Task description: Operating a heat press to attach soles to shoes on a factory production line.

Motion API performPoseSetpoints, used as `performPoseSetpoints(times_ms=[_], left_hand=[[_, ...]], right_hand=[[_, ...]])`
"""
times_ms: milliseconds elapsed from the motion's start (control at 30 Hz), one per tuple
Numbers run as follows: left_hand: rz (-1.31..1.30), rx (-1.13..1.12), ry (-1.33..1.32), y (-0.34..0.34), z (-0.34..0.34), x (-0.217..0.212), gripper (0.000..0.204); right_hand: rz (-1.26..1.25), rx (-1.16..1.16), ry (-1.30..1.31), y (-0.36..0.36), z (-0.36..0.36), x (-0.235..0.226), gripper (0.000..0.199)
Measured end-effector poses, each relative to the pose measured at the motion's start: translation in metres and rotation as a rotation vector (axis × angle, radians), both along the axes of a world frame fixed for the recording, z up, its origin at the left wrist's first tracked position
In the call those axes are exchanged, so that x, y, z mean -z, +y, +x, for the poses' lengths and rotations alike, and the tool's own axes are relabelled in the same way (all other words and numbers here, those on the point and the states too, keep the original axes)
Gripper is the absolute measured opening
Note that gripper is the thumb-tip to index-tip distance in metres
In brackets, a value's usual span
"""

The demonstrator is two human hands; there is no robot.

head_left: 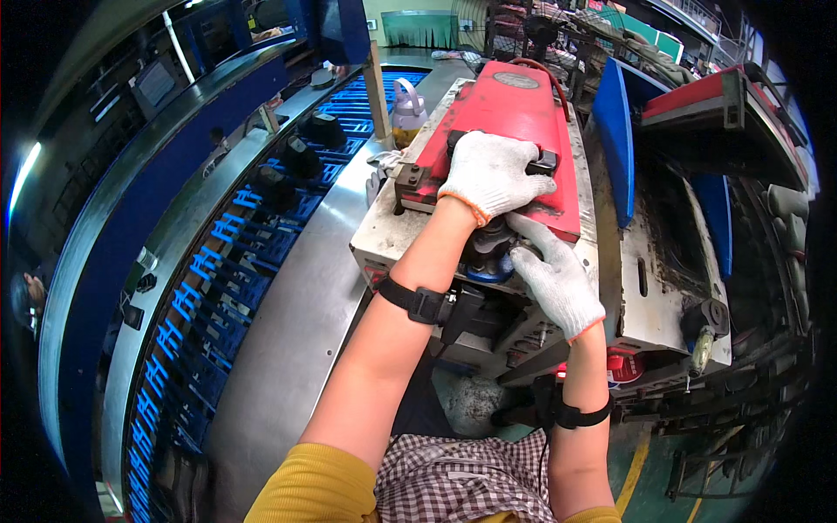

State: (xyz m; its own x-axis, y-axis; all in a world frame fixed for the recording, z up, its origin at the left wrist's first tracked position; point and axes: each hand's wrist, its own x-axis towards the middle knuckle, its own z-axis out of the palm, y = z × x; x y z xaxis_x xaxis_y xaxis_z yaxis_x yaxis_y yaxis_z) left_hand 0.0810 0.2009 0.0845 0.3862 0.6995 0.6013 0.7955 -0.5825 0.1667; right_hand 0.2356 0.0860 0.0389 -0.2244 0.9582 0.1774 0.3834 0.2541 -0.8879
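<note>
My left hand (495, 174), in a white knit glove with an orange cuff edge, is closed over the black handle (547, 162) on top of a red machine lid (514, 105). Below the lid's front edge sits a dark, rounded piece with a blue base (490, 258); my left wrist and the lid partly cover it. My right hand (558, 281), also gloved, is at that piece's right side. Its thumb and forefinger are apart, with their tips at the dark piece; the other fingers are partly hidden.
Left of the machine's off-white body (392, 228) runs a metal counter (288, 305), beside a conveyor with blue slats (187, 301) carrying dark pieces. A clear bottle with a pale handle (407, 113) stands behind. On the right, another machine has a raised red lid (689, 96) and blue panels (617, 144).
</note>
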Motion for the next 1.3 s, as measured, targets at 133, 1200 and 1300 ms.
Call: performPoseSetpoints(times_ms=[133,1200,1300], left_hand=[[-0.006,-0.013,-0.002,0.0,0.0,0.001,0.045],[0.177,-1.884,-1.547,-0.212,-0.458,0.195,0.133],[0.131,-1.904,-1.812,-0.198,-0.492,0.201,0.149]], right_hand=[[0.021,-0.003,-0.021,0.002,0.001,0.002,0.052],[0.033,0.068,-0.038,0.006,0.001,0.011,0.05],[0.011,0.067,-0.058,0.009,0.006,0.014,0.049]])
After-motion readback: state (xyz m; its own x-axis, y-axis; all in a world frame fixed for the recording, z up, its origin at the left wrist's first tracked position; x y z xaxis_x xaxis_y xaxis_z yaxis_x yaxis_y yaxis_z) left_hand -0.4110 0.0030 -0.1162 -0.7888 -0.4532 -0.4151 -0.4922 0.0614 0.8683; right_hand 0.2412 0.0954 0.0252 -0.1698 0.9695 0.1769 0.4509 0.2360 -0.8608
